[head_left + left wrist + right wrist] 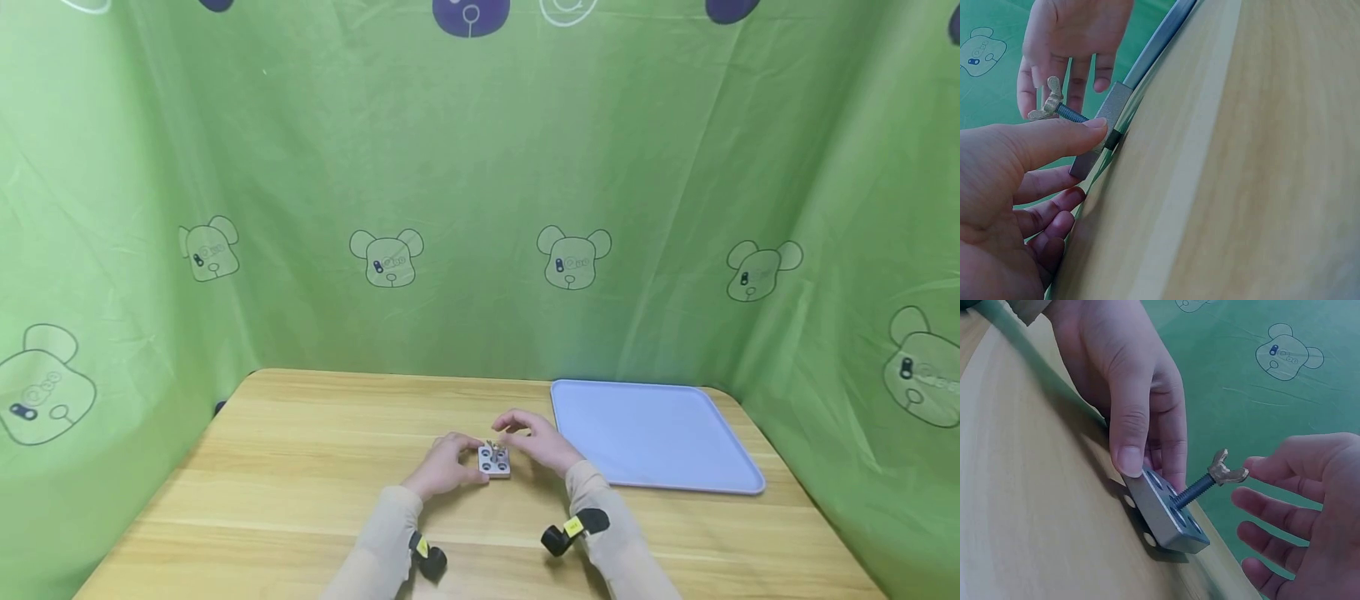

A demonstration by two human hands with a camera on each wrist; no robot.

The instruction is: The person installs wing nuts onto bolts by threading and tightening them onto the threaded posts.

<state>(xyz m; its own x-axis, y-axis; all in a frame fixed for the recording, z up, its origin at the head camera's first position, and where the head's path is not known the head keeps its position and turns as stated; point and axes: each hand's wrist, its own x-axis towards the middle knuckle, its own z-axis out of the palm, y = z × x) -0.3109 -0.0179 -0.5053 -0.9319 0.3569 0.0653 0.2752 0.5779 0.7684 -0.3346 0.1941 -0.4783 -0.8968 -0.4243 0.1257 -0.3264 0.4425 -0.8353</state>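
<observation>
A small square metal block [1159,515] with several round holes sits on the table. From its middle a threaded bolt [1194,492] stands up, topped by a brass-coloured wing nut [1220,471]. My left hand [444,468] grips the block by its sides, thumb at the near edge and fingers at the far side. On the other side, my right hand [542,443] hovers by the wing nut with loosely bent, spread fingers. In the right wrist view one fingertip is right beside a wing; whether it touches cannot be told.
A pale blue tray [652,433] lies at the back right of the wooden table [315,433], close beyond the right hand. A green curtain [465,325] with bear-head prints hangs behind and at both sides.
</observation>
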